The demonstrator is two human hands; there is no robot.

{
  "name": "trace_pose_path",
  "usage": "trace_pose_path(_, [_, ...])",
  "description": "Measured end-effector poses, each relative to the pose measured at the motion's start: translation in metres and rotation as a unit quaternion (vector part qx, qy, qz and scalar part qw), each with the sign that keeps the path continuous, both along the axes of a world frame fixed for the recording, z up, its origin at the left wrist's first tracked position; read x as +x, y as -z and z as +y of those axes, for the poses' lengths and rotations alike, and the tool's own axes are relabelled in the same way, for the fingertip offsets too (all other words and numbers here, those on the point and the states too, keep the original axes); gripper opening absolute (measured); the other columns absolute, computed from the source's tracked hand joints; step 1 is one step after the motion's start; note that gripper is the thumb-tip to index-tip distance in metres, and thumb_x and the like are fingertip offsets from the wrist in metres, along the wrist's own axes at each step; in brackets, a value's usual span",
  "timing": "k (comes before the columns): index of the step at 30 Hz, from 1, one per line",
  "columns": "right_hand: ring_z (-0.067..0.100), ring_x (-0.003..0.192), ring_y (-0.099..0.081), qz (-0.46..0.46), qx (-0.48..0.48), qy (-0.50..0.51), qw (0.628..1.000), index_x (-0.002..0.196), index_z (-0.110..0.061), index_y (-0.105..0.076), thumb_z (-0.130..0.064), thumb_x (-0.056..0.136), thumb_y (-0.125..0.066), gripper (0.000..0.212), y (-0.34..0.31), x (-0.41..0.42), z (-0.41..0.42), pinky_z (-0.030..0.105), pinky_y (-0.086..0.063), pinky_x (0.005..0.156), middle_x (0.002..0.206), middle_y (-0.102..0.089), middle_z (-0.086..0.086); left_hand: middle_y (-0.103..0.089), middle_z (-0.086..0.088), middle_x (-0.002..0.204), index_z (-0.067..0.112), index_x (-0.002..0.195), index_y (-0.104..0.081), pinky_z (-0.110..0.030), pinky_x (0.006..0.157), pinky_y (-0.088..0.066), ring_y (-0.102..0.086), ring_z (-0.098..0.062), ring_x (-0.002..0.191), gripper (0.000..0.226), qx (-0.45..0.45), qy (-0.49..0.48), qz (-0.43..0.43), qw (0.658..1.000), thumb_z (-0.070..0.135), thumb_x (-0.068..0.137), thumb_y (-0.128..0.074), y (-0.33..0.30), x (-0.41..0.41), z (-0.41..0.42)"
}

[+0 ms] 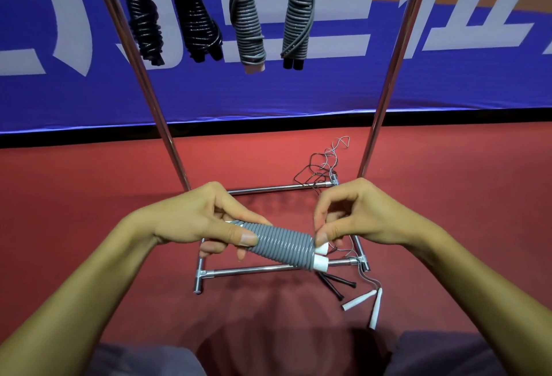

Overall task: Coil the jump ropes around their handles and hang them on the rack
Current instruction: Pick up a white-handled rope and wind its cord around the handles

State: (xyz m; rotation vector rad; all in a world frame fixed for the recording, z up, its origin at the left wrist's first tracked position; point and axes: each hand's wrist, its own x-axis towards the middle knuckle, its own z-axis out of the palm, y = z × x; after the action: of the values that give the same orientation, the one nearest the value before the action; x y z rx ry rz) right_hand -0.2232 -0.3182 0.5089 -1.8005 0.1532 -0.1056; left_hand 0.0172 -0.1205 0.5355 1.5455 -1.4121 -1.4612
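I hold a grey jump rope [283, 245] wound tightly around its two white handles, level above the rack's base. My left hand [206, 220] grips the left end of the coil, thumb lying across the windings. My right hand [352, 214] pinches the coil's right end at the white handle tips [321, 256]. Several coiled ropes hang from the top of the rack: two black ones [143, 14] [200, 14] and two grey ones [248, 20] [297, 17]. On the red floor lie uncoiled ropes, with black handles [337, 284] and white handles [369, 305].
The chrome rack's two uprights [143, 77] [391, 77] rise on either side, and its base bars [268, 269] lie under my hands. Loose tangled rope [325, 163] trails over the far base bar. A blue banner [268, 92] covers the wall behind.
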Motion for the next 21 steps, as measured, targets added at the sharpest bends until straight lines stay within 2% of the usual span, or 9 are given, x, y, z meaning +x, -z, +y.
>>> trace_pose_path(4, [0.023, 0.057, -0.061, -0.031, 0.138, -0.031, 0.989, 0.088, -0.013, -0.074, -0.007, 0.077, -0.084, 0.016, -0.001, 0.001, -0.003, 0.028, -0.053, 0.056, 0.075, -0.067, 0.020, -0.073, -0.021, 0.079, 0.013, 0.131, -0.075, -0.026, 0.047, -0.046, -0.040, -0.011, 0.043, 0.039, -0.007, 0.011, 0.059, 0.998, 0.013, 0.092, -0.078, -0.002, 0.002, 0.001])
trace_pose_path(8, [0.029, 0.074, -0.053, -0.035, 0.153, -0.058, 0.986, 0.088, -0.021, -0.075, -0.030, 0.078, -0.090, 0.021, 0.004, 0.000, -0.004, 0.023, -0.051, 0.063, 0.084, -0.063, 0.025, -0.073, -0.020, 0.080, 0.008, 0.133, -0.073, -0.023, 0.047, -0.046, -0.043, -0.010, 0.043, 0.039, -0.019, 0.016, 0.086, 0.996, 0.009, 0.093, -0.073, 0.002, 0.001, 0.000])
trace_pose_path(10, [0.029, 0.068, -0.054, -0.058, 0.152, -0.038, 0.986, 0.089, -0.018, -0.075, -0.034, 0.081, -0.087, 0.022, 0.006, 0.000, -0.002, 0.022, -0.050, 0.058, 0.085, -0.053, 0.043, -0.073, -0.022, 0.081, 0.007, 0.132, -0.073, -0.024, 0.047, -0.048, -0.045, -0.010, 0.043, 0.039, -0.033, 0.000, 0.099, 0.995, 0.011, 0.093, -0.075, 0.004, 0.003, 0.001])
trace_pose_path(12, [0.023, 0.054, -0.056, -0.108, 0.153, 0.013, 0.982, 0.089, -0.015, -0.076, -0.026, 0.086, -0.081, 0.013, 0.005, 0.002, 0.003, 0.022, -0.050, 0.052, 0.085, -0.049, 0.049, -0.072, -0.024, 0.081, 0.005, 0.132, -0.073, -0.025, 0.047, -0.050, -0.047, -0.010, 0.042, 0.045, -0.048, -0.029, 0.122, 0.991, 0.020, 0.090, -0.081, 0.007, 0.004, 0.001])
trace_pose_path(13, [0.020, 0.052, -0.057, -0.133, 0.139, 0.057, 0.980, 0.087, -0.015, -0.077, -0.019, 0.089, -0.076, 0.005, 0.002, 0.003, 0.006, 0.021, -0.049, 0.052, 0.083, -0.054, 0.046, -0.072, -0.025, 0.081, 0.004, 0.132, -0.072, -0.026, 0.046, -0.051, -0.048, -0.010, 0.043, 0.052, -0.055, -0.046, 0.136, 0.988, 0.027, 0.087, -0.086, 0.009, 0.004, 0.001])
trace_pose_path(15, [0.019, 0.053, -0.059, -0.170, 0.089, 0.144, 0.971, 0.089, -0.010, -0.078, -0.011, 0.092, -0.066, 0.012, 0.001, 0.006, 0.010, 0.021, -0.050, 0.053, 0.075, -0.067, 0.024, -0.070, -0.026, 0.083, 0.003, 0.132, -0.071, -0.026, 0.046, -0.050, -0.049, -0.010, 0.044, 0.066, -0.065, -0.089, 0.163, 0.980, 0.038, 0.080, -0.091, 0.012, 0.003, 0.000])
trace_pose_path(17, [0.020, 0.051, -0.059, -0.175, 0.071, 0.175, 0.966, 0.103, -0.002, -0.073, -0.008, 0.098, -0.061, 0.015, 0.002, 0.009, 0.012, 0.024, -0.050, 0.055, 0.067, -0.068, 0.006, -0.069, -0.025, 0.084, 0.005, 0.131, -0.073, -0.026, 0.047, -0.051, -0.049, -0.010, 0.047, 0.072, -0.071, -0.142, 0.180, 0.971, 0.042, 0.073, -0.095, 0.014, 0.001, -0.002])
trace_pose_path(19, [0.022, 0.055, -0.058, -0.173, 0.065, 0.162, 0.969, 0.120, -0.005, -0.070, -0.005, 0.102, -0.057, 0.022, 0.007, 0.011, 0.010, 0.025, -0.048, 0.060, 0.073, -0.068, 0.008, -0.069, -0.024, 0.086, 0.009, 0.128, -0.075, -0.026, 0.049, -0.051, -0.049, -0.011, 0.050, 0.067, -0.067, -0.194, 0.179, 0.962, 0.039, 0.072, -0.095, 0.015, 0.000, -0.007])
trace_pose_path(21, [0.025, 0.063, -0.051, -0.157, 0.061, 0.141, 0.976, 0.129, -0.014, -0.069, -0.003, 0.095, -0.055, 0.039, 0.011, 0.013, 0.010, 0.029, -0.043, 0.064, 0.083, -0.061, 0.022, -0.070, -0.022, 0.086, 0.010, 0.124, -0.078, -0.025, 0.050, -0.052, -0.050, -0.010, 0.050, 0.050, -0.057, -0.252, 0.177, 0.950, 0.030, 0.078, -0.086, 0.016, -0.003, -0.011])
